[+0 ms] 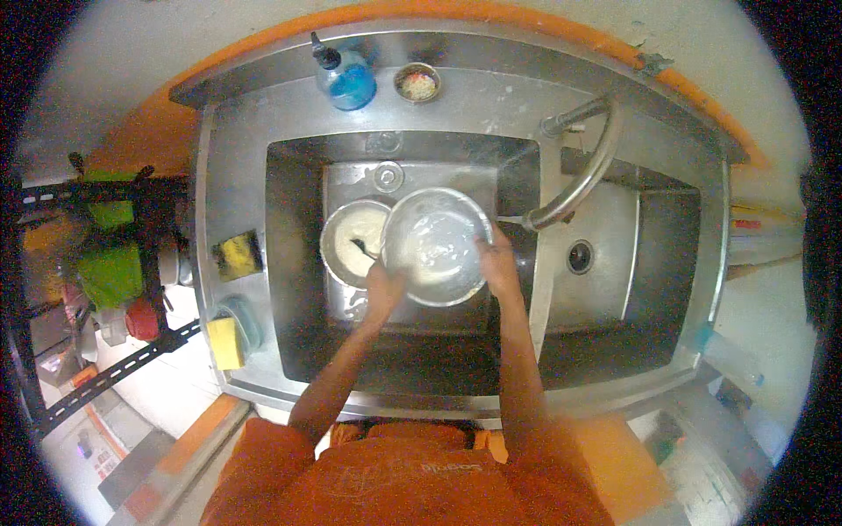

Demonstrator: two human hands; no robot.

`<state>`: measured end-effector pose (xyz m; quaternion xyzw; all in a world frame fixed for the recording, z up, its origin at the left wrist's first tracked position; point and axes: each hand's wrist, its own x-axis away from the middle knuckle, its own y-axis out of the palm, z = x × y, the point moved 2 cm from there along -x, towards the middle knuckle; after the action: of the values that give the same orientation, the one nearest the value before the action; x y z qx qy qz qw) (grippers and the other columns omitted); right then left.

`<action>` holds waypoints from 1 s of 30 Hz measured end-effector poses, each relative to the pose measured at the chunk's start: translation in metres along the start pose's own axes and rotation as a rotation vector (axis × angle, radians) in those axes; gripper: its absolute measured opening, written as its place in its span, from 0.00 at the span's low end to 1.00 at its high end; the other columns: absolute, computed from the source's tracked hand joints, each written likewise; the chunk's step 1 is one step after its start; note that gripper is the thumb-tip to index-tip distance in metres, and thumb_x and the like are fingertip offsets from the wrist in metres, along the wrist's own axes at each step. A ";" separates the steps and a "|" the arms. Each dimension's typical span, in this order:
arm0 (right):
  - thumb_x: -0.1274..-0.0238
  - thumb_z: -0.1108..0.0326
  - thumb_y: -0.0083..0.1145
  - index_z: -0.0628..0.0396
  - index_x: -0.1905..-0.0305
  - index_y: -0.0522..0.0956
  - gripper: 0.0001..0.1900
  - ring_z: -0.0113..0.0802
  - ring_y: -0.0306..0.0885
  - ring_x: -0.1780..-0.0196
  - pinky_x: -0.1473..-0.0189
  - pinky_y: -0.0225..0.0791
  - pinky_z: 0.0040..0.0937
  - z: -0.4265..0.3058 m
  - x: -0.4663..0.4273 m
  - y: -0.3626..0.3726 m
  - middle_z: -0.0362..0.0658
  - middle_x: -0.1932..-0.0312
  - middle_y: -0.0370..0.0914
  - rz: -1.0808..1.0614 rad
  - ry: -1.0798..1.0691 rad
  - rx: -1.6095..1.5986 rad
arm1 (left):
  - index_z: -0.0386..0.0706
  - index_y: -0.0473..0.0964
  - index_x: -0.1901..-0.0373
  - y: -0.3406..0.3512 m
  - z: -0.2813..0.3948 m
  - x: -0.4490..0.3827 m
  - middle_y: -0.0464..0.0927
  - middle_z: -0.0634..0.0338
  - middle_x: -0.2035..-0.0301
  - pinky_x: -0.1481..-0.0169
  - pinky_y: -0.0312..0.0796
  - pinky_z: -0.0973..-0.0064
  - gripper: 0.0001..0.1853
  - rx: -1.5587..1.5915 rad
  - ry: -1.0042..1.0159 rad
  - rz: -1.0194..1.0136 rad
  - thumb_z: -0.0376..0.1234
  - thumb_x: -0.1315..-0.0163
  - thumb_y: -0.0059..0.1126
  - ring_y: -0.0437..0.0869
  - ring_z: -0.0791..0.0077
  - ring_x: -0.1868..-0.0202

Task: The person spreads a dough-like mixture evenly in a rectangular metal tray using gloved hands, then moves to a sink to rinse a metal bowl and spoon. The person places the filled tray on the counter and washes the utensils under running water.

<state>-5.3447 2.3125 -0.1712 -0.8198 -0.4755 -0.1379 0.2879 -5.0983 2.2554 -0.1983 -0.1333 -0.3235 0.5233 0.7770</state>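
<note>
My left hand (387,289) and my right hand (498,263) grip opposite sides of a round metal bowl (437,246) above the left sink basin. Its inside looks wet and shiny, with what seems to be water in it. Partly under its left edge, a second round pot (327,259) stands in the basin, holding a pale, cream-coloured content with a dark utensil end in it. My left hand covers part of that pot's rim. The curved metal faucet (595,174) has its spout end close to the right of the held bowl.
A pump bottle of blue liquid (348,85) and a small bowl of food scraps (418,83) stand on the back ledge. Sponges (239,255) (225,343) lie on the left ledge by a clear container (246,322). The divider (543,296) separates the right basin (598,263).
</note>
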 end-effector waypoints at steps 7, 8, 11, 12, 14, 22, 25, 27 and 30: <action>0.28 0.74 0.53 0.57 0.31 0.76 0.22 0.43 0.70 0.26 0.26 0.58 0.37 -0.060 0.019 -0.065 0.51 0.30 0.75 0.401 -0.426 0.043 | 0.32 0.72 0.35 0.053 0.143 -0.028 0.71 0.38 0.34 0.25 0.57 0.46 0.27 -0.777 0.850 -0.248 0.44 0.25 0.47 0.69 0.46 0.29; 0.29 0.75 0.53 0.57 0.31 0.76 0.23 0.43 0.70 0.26 0.25 0.57 0.37 -0.070 0.020 -0.064 0.50 0.29 0.75 0.437 -0.469 0.044 | 0.33 0.72 0.35 0.057 0.145 -0.021 0.70 0.39 0.33 0.24 0.56 0.46 0.28 -0.768 0.797 -0.435 0.46 0.24 0.45 0.68 0.46 0.28; 0.30 0.76 0.52 0.56 0.31 0.76 0.23 0.43 0.70 0.26 0.26 0.58 0.37 -0.084 0.020 -0.054 0.52 0.29 0.74 0.420 -0.455 -0.141 | 0.41 0.67 0.28 0.070 0.137 0.005 0.65 0.44 0.28 0.18 0.43 0.48 0.29 -0.343 0.595 -0.708 0.48 0.23 0.43 0.61 0.49 0.23; 0.30 0.76 0.53 0.56 0.32 0.76 0.23 0.45 0.71 0.27 0.26 0.59 0.38 -0.083 0.020 -0.051 0.53 0.30 0.75 0.412 -0.375 -0.141 | 0.44 0.65 0.26 0.074 0.135 0.013 0.63 0.44 0.27 0.18 0.43 0.48 0.30 -0.163 0.637 -0.677 0.49 0.23 0.43 0.60 0.50 0.23; 0.31 0.75 0.53 0.56 0.33 0.77 0.23 0.48 0.73 0.29 0.28 0.62 0.40 -0.072 0.019 -0.046 0.55 0.33 0.77 0.328 -0.174 -0.091 | 0.50 0.61 0.23 0.073 0.123 0.019 0.59 0.46 0.24 0.18 0.44 0.48 0.32 -0.101 0.738 -0.637 0.50 0.24 0.44 0.57 0.49 0.22; 0.32 0.69 0.57 0.55 0.34 0.77 0.22 0.58 0.80 0.41 0.39 0.71 0.46 -0.034 0.011 -0.049 0.62 0.45 0.80 0.181 -0.323 0.495 | 0.61 0.52 0.18 0.008 0.108 -0.079 0.43 0.42 0.20 0.19 0.51 0.44 0.39 -0.799 1.114 -0.195 0.45 0.29 0.55 0.47 0.47 0.19; 0.32 0.67 0.58 0.55 0.37 0.79 0.20 0.57 0.81 0.42 0.40 0.71 0.44 -0.040 0.000 -0.044 0.60 0.45 0.82 0.078 -0.226 0.445 | 0.62 0.49 0.18 0.018 0.110 -0.093 0.42 0.38 0.21 0.20 0.53 0.47 0.43 -0.985 0.941 -0.203 0.40 0.32 0.58 0.52 0.45 0.20; 0.32 0.67 0.58 0.54 0.39 0.81 0.18 0.56 0.82 0.43 0.40 0.72 0.42 -0.052 -0.009 -0.052 0.58 0.46 0.83 0.147 -0.406 0.305 | 0.56 0.48 0.18 0.023 0.102 -0.091 0.47 0.36 0.22 0.26 0.63 0.52 0.42 -0.444 0.690 -0.165 0.38 0.31 0.57 0.65 0.41 0.29; 0.34 0.69 0.61 0.54 0.41 0.82 0.17 0.50 0.85 0.46 0.44 0.74 0.39 -0.059 -0.028 -0.066 0.55 0.50 0.86 0.194 -0.204 0.144 | 0.44 0.49 0.19 0.025 0.070 -0.080 0.56 0.35 0.25 0.35 0.75 0.55 0.41 0.004 0.399 -0.106 0.35 0.30 0.58 0.80 0.38 0.40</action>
<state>-5.4130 2.2826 -0.1161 -0.8487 -0.4298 0.0092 0.3080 -5.1808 2.1849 -0.1882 -0.2156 -0.1689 0.4456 0.8523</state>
